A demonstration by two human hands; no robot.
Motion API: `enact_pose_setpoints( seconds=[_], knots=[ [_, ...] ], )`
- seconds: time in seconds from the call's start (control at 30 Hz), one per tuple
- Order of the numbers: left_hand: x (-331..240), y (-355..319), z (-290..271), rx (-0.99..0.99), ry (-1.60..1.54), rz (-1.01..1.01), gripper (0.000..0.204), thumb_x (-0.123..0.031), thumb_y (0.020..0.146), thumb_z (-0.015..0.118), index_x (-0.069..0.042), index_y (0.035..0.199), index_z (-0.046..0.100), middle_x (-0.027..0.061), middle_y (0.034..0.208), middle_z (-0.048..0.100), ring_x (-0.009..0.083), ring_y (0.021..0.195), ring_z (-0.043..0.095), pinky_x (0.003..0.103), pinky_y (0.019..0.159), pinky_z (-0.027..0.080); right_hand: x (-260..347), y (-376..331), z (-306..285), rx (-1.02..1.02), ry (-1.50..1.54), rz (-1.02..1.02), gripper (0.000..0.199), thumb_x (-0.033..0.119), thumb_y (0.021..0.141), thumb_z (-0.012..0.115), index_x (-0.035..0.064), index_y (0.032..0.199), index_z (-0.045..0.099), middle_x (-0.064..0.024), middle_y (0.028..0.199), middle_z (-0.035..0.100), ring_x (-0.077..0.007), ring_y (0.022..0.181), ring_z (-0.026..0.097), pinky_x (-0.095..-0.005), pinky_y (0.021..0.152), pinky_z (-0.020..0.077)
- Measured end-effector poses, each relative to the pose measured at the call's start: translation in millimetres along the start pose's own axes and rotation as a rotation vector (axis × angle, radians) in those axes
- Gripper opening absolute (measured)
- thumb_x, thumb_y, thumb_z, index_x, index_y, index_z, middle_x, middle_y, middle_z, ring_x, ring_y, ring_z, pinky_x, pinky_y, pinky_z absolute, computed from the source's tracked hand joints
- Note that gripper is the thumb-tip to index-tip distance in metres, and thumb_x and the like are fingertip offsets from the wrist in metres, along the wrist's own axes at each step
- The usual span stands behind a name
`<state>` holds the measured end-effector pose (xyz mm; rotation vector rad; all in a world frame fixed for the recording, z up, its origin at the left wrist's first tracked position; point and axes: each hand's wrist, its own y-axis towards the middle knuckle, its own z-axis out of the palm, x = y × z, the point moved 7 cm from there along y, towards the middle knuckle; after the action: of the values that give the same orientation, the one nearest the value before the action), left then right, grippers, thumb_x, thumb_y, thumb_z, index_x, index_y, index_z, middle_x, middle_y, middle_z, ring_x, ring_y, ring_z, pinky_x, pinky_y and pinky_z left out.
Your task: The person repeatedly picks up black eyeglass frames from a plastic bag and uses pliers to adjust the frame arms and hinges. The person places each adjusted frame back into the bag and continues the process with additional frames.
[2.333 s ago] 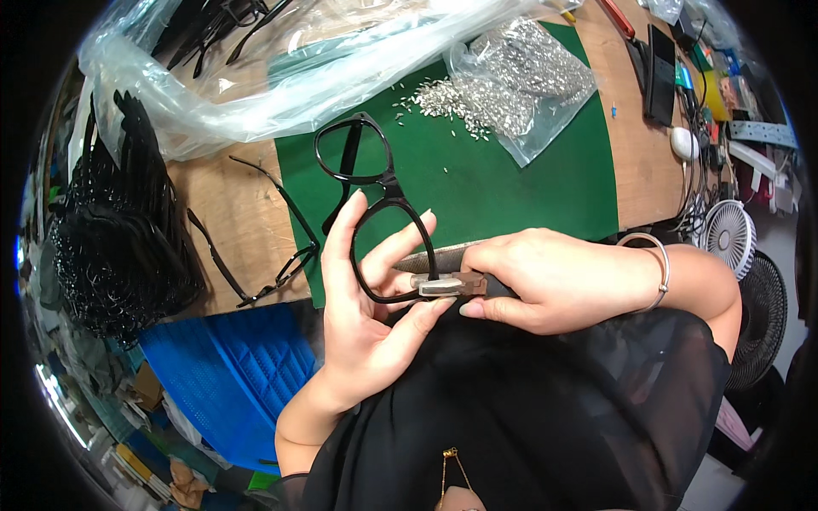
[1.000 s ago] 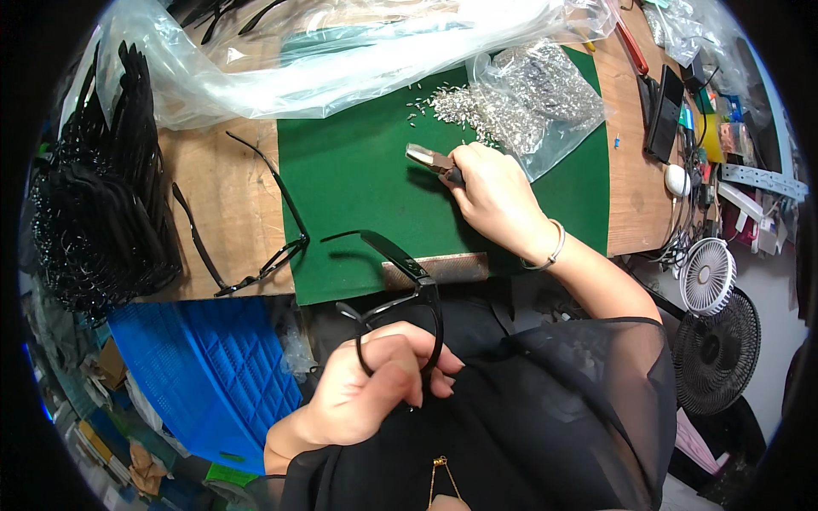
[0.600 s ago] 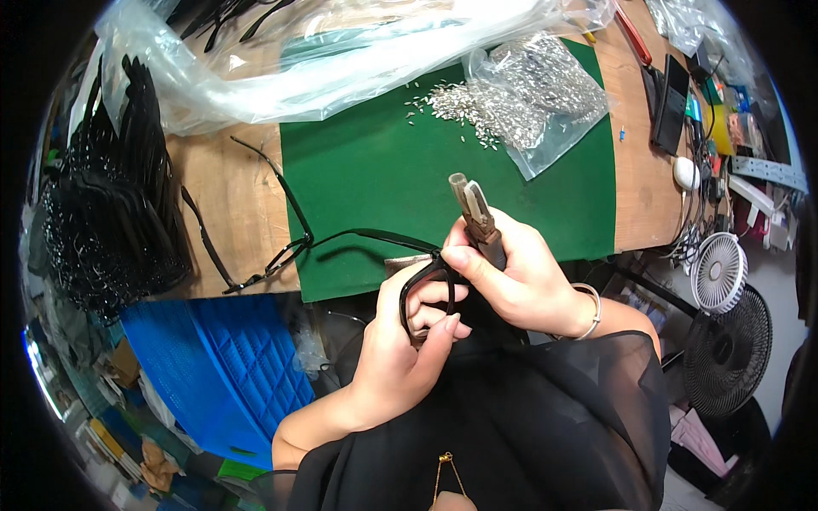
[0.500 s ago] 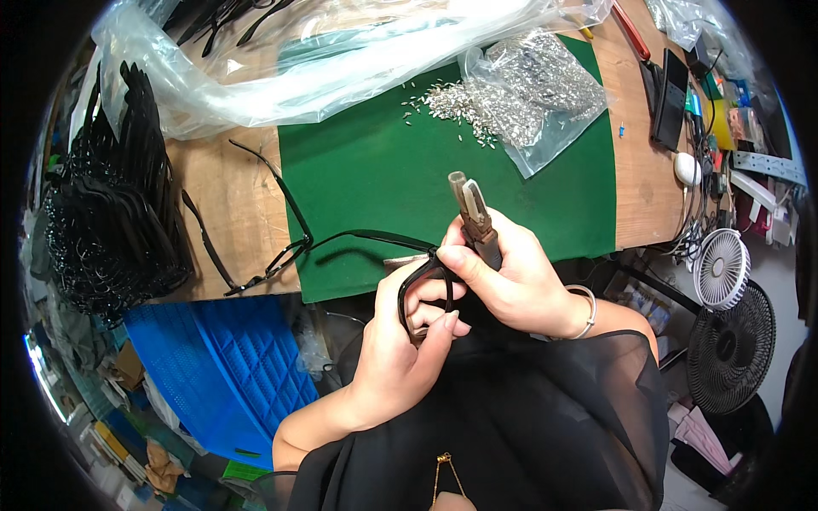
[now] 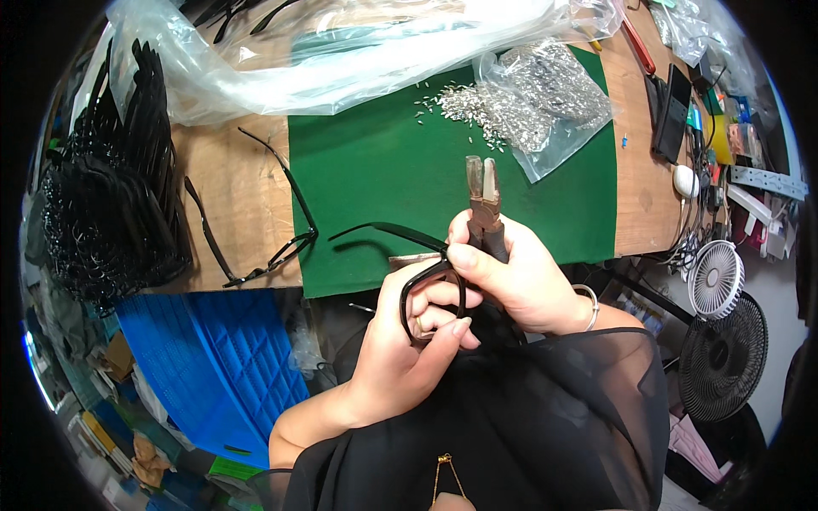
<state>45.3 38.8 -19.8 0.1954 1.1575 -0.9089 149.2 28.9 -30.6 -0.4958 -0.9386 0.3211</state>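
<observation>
My left hand (image 5: 400, 341) is closed around the front of a black eyeglasses frame (image 5: 407, 308), its fingers passing through a rim. One temple of that frame reaches out to the left over the green mat (image 5: 375, 187). In my right hand (image 5: 528, 277) are pliers (image 5: 486, 213), jaws pointing up and apart, with pale tips. The right thumb and forefinger also press the frame near the hinge corner. Another black eyeglasses frame (image 5: 291, 249) lies to the left, across the mat's edge. Part of the held frame is hidden behind my fingers.
Small silvery pieces (image 5: 467, 106) spill from a clear bag (image 5: 554, 102) at the back. A big plastic sheet (image 5: 341, 72) lies along the far side. Stacked black frames (image 5: 119, 196) stand left, above a blue basket (image 5: 213, 366). A phone (image 5: 671, 111) and fans (image 5: 716, 277) are at right.
The pliers have turned more upright, and their jaws now show further apart. Both hands have shifted slightly right with the frame still held.
</observation>
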Motion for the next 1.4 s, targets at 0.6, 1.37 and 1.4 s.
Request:
enact_pose_setpoints(
  seconds=[0.6, 1.37, 1.4],
  knots=[
    [1.8, -4.3, -3.2, -0.013, 0.098, 0.01, 0.045, 0.01, 0.081, 0.05, 0.004, 0.121, 0.031, 0.0126, 0.1, 0.055, 0.0111, 0.076, 0.059, 0.022, 0.067, 0.05, -1.1, -0.6, -1.9, -0.002, -0.099, -0.066, 0.017, 0.015, 0.087, 0.058, 0.0033, 0.091, 0.047, -0.0012, 0.075, 0.052, -0.0057, 0.064, 0.05, -0.0207, 0.058, 0.0425],
    [2.2, -6.3, -0.1, 0.012, 0.146, -0.061, 0.043, 0.009, 0.082, 0.05, 0.003, 0.121, 0.032, 0.0115, 0.101, 0.056, 0.0093, 0.075, 0.059, 0.021, 0.066, 0.05, 5.7, -4.3, -1.1, 0.072, -0.156, -0.041, 0.016, 0.016, 0.087, 0.057, 0.0032, 0.086, 0.048, -0.0012, 0.072, 0.052, -0.0057, 0.063, 0.05, -0.0203, 0.058, 0.0417],
    [2.6, -6.9, 0.1, 0.016, 0.147, -0.066, 0.043, 0.009, 0.082, 0.05, 0.003, 0.121, 0.032, 0.0115, 0.101, 0.056, 0.0092, 0.075, 0.059, 0.021, 0.066, 0.05, 4.1, -4.1, -1.4, 0.073, -0.147, -0.031, 0.015, 0.015, 0.088, 0.057, 0.0032, 0.086, 0.048, -0.0012, 0.072, 0.052, -0.0055, 0.063, 0.05, -0.0201, 0.058, 0.0417]
  ],
)
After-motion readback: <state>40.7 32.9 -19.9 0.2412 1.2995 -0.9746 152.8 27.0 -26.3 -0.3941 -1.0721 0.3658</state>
